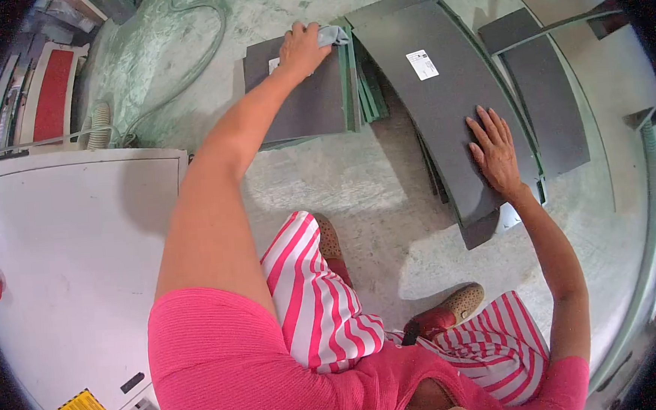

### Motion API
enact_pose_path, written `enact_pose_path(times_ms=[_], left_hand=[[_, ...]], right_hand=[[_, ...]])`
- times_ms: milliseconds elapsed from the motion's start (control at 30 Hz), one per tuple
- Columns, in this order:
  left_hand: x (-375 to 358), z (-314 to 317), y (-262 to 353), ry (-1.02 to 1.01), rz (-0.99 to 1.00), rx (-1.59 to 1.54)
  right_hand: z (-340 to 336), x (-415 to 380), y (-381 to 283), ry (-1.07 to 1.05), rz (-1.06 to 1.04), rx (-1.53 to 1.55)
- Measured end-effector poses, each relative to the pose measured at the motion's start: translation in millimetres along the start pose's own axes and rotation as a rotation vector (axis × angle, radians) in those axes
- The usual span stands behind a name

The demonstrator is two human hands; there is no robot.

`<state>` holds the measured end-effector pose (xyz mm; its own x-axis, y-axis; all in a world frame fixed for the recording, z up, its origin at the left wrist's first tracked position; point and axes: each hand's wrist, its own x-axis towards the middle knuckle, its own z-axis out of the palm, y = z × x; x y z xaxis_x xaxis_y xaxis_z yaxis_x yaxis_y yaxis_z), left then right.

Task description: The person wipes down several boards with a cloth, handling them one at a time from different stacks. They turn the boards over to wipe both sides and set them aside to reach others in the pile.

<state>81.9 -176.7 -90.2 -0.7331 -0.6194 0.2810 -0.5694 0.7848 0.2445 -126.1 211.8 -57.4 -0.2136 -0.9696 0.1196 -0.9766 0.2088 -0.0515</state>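
Observation:
My left hand [303, 50] is closed on a grey cloth [333, 35] at the top edge of a stack of dark grey rectangular panels [303, 105] with green edges. Part of a white label shows beneath that hand. My right hand [496, 153] lies flat, fingers spread, on a long curved dark panel [441, 85] that tops another stack. A white label [422, 65] is stuck near this panel's upper end. Narrow green-edged strips [370, 93] stand between the two stacks.
A white machine cabinet [81, 220] with red buttons stands to the left. A grey hose [210, 58] runs over the dusty floor. Another curved dark panel [546, 94] lies on the right, near a large pale board [594, 76]. My shoes [462, 302] are below.

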Motion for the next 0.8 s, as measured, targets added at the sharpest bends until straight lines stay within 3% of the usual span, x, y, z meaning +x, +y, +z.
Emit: enact_pose_path(times_ms=[100, 333, 467, 567, 633, 733, 800], left_hand=[[-10, 5, 0, 0.026, 0.016, -0.007], [-130, -40, 15, -0.141, 0.23, -0.09], [-109, -41, -4, -0.128, 0.202, -0.082], [-55, -25, -24, -0.001, 0.119, 0.003], [-23, -19, -28, 0.007, -0.142, 0.082], [-2, -6, -26, 0.025, -0.24, 0.137], [-12, 3, -24, 0.048, -0.163, 0.121]], right_hand=[[5, -1, 6, 0.002, 0.003, 0.013], [7, -5, 7, 0.039, -0.016, 0.017], [3, -4, 5, 0.025, -0.011, -0.009], [1, -3, 4, 0.036, -0.026, -0.013], [2, -2, 4, 0.034, -0.026, -0.007], [8, -3, 7, 0.017, -0.01, -0.004], [10, -2, 8, -0.002, 0.002, -0.002]])
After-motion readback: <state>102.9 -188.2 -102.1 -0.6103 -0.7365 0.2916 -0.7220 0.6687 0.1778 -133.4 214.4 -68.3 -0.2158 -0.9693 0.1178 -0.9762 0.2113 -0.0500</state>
